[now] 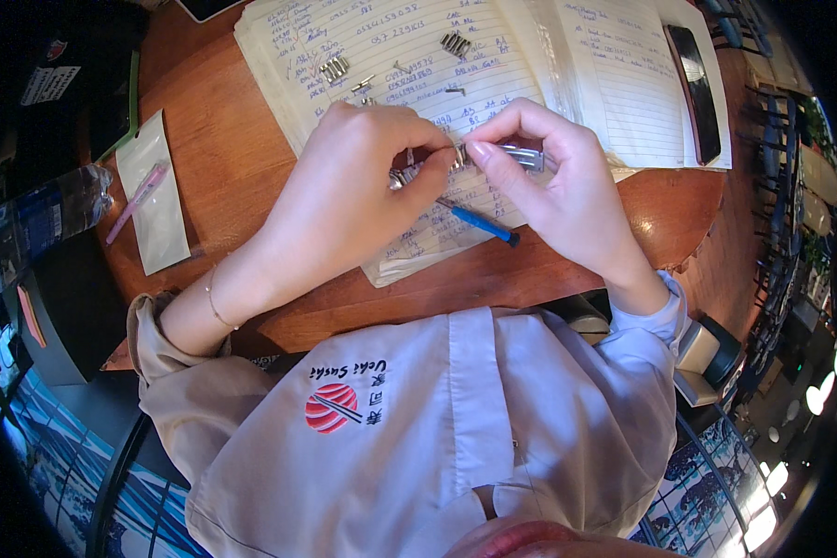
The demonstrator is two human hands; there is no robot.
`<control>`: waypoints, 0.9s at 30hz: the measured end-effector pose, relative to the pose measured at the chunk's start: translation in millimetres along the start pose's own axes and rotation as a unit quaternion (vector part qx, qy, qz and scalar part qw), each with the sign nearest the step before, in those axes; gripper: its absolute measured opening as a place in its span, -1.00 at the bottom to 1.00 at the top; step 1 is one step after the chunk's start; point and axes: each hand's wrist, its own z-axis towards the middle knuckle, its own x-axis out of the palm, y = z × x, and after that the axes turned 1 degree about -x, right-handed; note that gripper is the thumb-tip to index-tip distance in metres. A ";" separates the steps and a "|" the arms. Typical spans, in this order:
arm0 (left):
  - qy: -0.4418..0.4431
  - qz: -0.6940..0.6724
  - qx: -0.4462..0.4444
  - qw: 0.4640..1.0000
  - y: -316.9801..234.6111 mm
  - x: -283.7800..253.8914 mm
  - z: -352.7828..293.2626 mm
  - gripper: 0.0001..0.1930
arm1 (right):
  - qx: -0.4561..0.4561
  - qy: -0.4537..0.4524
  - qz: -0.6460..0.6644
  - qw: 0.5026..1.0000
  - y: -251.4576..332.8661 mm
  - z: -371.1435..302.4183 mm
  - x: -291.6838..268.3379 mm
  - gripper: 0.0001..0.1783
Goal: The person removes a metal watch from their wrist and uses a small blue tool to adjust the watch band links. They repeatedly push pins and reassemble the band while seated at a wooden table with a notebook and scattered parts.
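Observation:
A silver metal watch band (pixel 527 156) is pinched between my two hands above an open notebook (pixel 623 130). My left hand (pixel 353 177) is closed on its left part, thumb against forefinger. With thumb and forefinger, my right hand (pixel 567 177) grips it near the middle, and the flat clasp-like end shows behind those fingers. The fingertips hide the links between them. Below the hands, a small blue-handled screwdriver (pixel 479 223) lies on the page. Beyond them rest loose groups of metal links, one at left (pixel 333 69) and one at right (pixel 456 43), with several tiny metal pieces (pixel 363 84).
A dark phone (pixel 693 93) lies on the notebook's right page. On the wooden table (pixel 223 102) at left are a white packet (pixel 163 223), a pink pen (pixel 139 200) and a clear plastic bottle (pixel 51 214). The table's near edge runs just before my body.

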 end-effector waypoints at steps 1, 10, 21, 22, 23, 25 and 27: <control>0.007 -0.010 -0.007 1.000 0.3 -0.5 0.6 -0.89 | -0.007 -0.001 -0.012 1.000 0.7 -0.2 -0.2 -0.92; 0.040 -0.077 -0.054 0.995 -2.0 -6.7 2.9 -0.84 | 0.028 0.025 0.052 0.998 -3.4 2.3 -5.1 -0.83; 0.067 -0.090 -0.077 0.991 -3.0 -8.2 1.8 -0.82 | 0.056 -0.036 0.036 0.997 7.2 0.6 -9.8 -0.84; 0.067 -0.090 -0.070 0.991 -3.1 -8.4 1.8 -0.82 | 0.035 -0.057 0.008 0.998 -0.3 2.5 -9.9 -0.85; 0.067 -0.090 -0.064 0.992 -2.8 -8.3 1.8 -0.82 | 0.015 -0.079 -0.021 0.997 -8.8 5.1 -10.3 -0.87; 0.065 -0.088 -0.055 0.992 -1.4 -7.4 2.2 -0.82 | -0.040 -0.093 -0.115 0.988 -11.9 6.3 -11.9 -0.88; 0.062 -0.081 -0.054 0.993 2.3 -6.0 1.8 -0.83 | -0.107 -0.076 -0.242 0.961 -10.0 7.4 -12.6 -0.89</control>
